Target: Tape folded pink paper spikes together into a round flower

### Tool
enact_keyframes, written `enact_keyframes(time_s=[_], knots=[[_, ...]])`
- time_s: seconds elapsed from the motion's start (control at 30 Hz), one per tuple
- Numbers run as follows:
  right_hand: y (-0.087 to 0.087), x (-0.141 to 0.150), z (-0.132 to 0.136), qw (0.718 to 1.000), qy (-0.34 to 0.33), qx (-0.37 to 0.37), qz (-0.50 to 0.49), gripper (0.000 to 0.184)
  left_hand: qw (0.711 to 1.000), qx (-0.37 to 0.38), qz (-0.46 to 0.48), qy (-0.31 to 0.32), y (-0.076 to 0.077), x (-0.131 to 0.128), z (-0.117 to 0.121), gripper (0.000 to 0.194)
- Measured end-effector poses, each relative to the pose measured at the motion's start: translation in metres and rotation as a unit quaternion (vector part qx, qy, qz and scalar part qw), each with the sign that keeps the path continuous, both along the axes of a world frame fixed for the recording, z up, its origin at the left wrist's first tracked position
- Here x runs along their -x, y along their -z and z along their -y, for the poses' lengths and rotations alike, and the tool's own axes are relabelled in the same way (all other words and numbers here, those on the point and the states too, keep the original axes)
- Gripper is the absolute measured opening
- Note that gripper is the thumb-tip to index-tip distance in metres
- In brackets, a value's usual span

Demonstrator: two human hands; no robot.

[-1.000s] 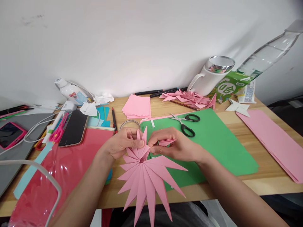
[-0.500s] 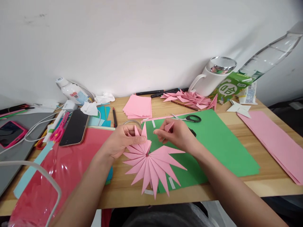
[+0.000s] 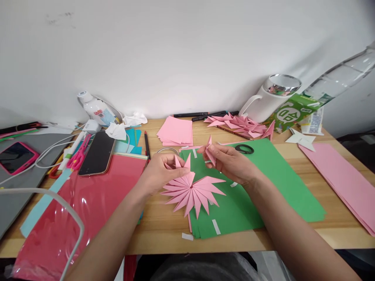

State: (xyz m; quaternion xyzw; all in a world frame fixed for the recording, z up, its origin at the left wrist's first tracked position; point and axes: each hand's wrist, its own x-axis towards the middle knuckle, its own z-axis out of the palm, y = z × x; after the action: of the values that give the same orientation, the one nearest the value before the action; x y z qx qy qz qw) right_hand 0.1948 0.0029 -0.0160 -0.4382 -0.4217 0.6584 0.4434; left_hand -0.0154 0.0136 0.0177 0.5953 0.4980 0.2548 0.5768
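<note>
My left hand pinches the upper left edge of a pink folded-paper fan, whose pointed pieces spread round a small centre hole. A gap shows in the ring at its upper right. Up and to the right, my right hand grips a single pink folded paper piece between thumb and fingers, apart from the fan. Beneath both hands lies a stack of green paper with several small white strips on it. Black-handled scissors lie partly hidden behind my right hand.
Pink folded pieces are heaped by a white mug. Pink squares are stacked at the back. Long pink sheets lie right, near a green box. A phone and red plastic sleeve are left.
My right hand has turned, so the pink piece now stands upright and plainly visible in its fingers. The fan has tilted flatter in my left hand. The whole view has shifted slightly.
</note>
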Motion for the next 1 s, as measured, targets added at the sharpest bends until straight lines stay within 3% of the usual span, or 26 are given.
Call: enact_keyframes(time_s=[0.13, 0.27, 0.43, 0.6, 0.77, 1.0], knots=[[-0.001, 0.001, 0.002, 0.997, -0.011, -0.031, 0.064, 0.038, 0.999, -0.036, -0.01, 0.016, 0.0, -0.001, -0.001, 0.032], [-0.005, 0.001, 0.004, 0.977, 0.012, -0.093, 0.194, 0.04, 0.999, 0.011, -0.009, 0.034, -0.002, -0.001, -0.002, 0.027], [-0.011, 0.003, 0.005, 0.984, 0.004, -0.081, 0.16, 0.039, 0.993, 0.082, -0.027, 0.076, 0.001, 0.0, -0.003, 0.029], [-0.012, 0.001, 0.006, 0.983, -0.066, -0.053, 0.16, 0.034, 0.991, 0.074, -0.054, 0.093, 0.011, 0.003, -0.005, 0.029], [-0.009, 0.0, 0.007, 0.976, -0.1, -0.011, 0.194, 0.036, 0.992, 0.046, -0.069, 0.096, 0.01, 0.004, -0.005, 0.027], [-0.013, 0.004, 0.008, 0.971, -0.189, 0.007, 0.146, 0.035, 0.984, 0.101, -0.061, 0.131, 0.008, 0.004, -0.003, 0.041]])
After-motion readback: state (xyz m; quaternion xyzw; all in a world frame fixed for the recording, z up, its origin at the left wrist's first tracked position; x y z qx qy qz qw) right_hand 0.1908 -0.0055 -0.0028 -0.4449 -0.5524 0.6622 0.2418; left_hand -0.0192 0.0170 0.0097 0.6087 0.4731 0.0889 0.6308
